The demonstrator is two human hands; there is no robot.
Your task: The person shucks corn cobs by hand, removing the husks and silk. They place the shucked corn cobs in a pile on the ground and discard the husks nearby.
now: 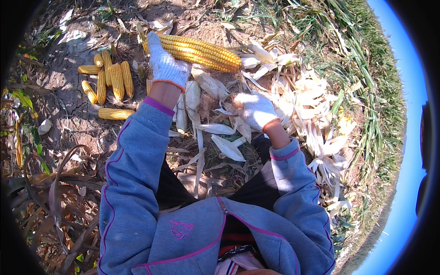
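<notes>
My left hand (166, 65), in a white knit glove, grips a large husked yellow ear of corn (201, 51) at its left end. The bare ear points to the right, its kernels fully exposed. My right hand (256, 108), gloved the same way, is lower and to the right, apart from that ear. Its fingers are curled, and brown corn silk (238, 101) shows at the fingertips; whether they pinch it is unclear. Between and below my hands are unhusked ears (209, 84) and pale loose husks (227, 147) on the ground.
Several husked ears (117, 80) lie grouped on bare soil at the left, with another ear (116, 113) just below them. A heap of dry husks (306, 106) spreads at the right. Dry corn leaves (65, 213) cover the lower left, and green stalks (369, 113) line the far right.
</notes>
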